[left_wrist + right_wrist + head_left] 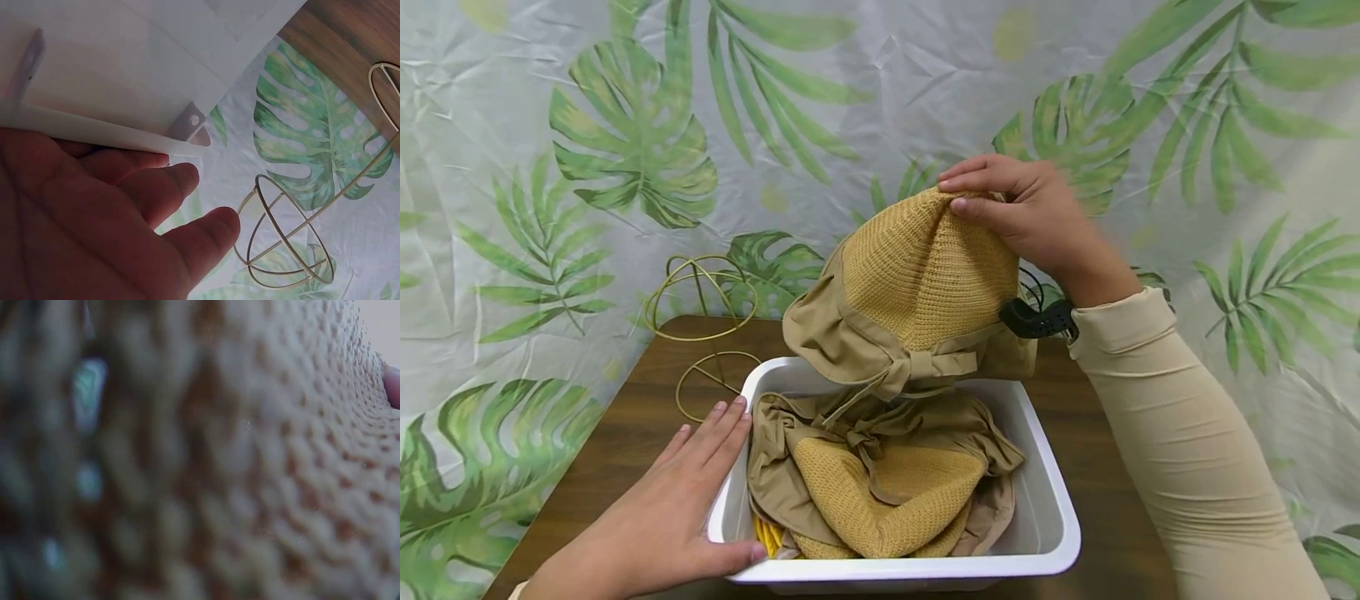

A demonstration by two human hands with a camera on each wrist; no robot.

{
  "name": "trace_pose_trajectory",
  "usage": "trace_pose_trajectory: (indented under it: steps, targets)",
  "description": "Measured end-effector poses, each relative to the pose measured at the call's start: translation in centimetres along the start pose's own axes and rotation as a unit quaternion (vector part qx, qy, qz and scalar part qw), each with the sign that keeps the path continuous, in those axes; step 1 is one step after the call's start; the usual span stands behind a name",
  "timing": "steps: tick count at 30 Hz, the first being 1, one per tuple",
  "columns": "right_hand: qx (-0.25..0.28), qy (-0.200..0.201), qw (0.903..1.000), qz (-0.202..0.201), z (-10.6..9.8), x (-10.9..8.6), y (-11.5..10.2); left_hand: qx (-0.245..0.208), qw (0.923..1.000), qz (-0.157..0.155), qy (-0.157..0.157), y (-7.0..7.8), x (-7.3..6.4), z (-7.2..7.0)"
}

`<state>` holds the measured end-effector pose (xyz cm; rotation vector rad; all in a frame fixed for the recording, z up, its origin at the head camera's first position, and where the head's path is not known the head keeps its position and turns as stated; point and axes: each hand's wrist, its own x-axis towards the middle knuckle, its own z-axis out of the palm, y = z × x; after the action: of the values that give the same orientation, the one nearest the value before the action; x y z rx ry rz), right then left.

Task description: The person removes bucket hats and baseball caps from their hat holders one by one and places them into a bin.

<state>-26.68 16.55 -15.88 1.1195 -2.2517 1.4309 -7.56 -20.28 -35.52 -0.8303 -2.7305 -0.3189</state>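
Note:
My right hand (1030, 208) pinches the top of a sun hat (917, 267) between thumb and fingers and holds it over a white plastic bin (1067, 517). The hat has a yellow woven crown, a tan cloth brim and a tan bow at the front. Inside the bin lies a second hat (887, 492) of the same kind, its crown dented. My left hand (662, 500) rests at the bin's left rim with straight fingers outside it and the thumb at the front corner. In the right wrist view, blurred weave of the held hat (281, 456) fills most of the picture.
A gold wire stand (715, 354) with rounded loops stands behind the bin at the left of the dark wooden table (617, 467). Something bright yellow (767, 533) shows under the hat in the bin's front left corner. A leaf-patterned cloth (880, 100) hangs behind.

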Motion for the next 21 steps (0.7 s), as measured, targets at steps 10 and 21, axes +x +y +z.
trace_pose_trajectory:
  steps: [10, 21]
  targets:
    - [-0.034, -0.039, 0.9986, -0.01, 2.5, -2.1, -0.5, -0.004, 1.0, 0.004, -0.005, -0.2, 0.1, -0.1]
    - [-0.018, -0.088, 0.9955, -0.031, 4.7, -4.8, -0.8, -0.013, 0.9999, 0.002, 0.006, -0.4, 0.5, 0.2]
